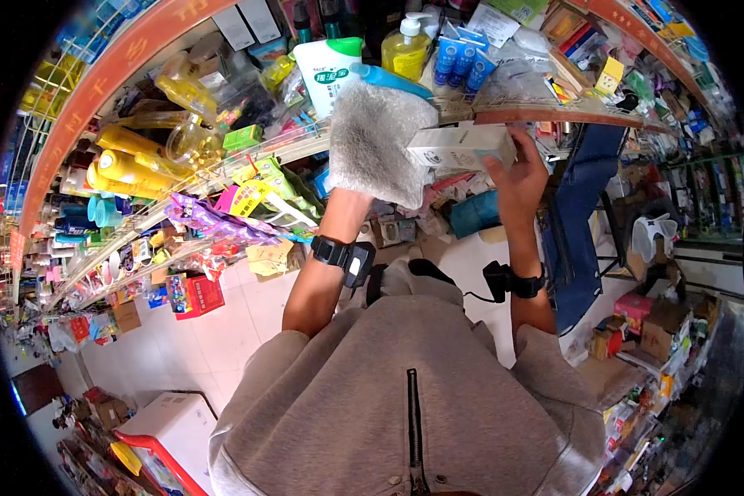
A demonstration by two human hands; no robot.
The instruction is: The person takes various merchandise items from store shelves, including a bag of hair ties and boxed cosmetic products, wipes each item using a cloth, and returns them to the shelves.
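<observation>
My left hand (353, 201) holds a fluffy grey cloth (380, 140), which covers its fingers and most of the palm. In my right hand (521, 174) is a small white carton (463, 147), gripped at its right end between thumb and fingers. The carton lies level, and its left end meets the edge of the cloth. Just beyond the cloth, on the shelf, stand a white bottle with a green cap (326, 74) and a light-blue tube (393, 81).
A shelf edge (298, 149) runs close in front of both hands. On it are a yellow pump bottle (407, 48), several blue tubes (463, 58) and yellow bottles (128, 169). Purple packets (215, 219) hang at left. A dark-blue folding chair (583, 223) stands at right.
</observation>
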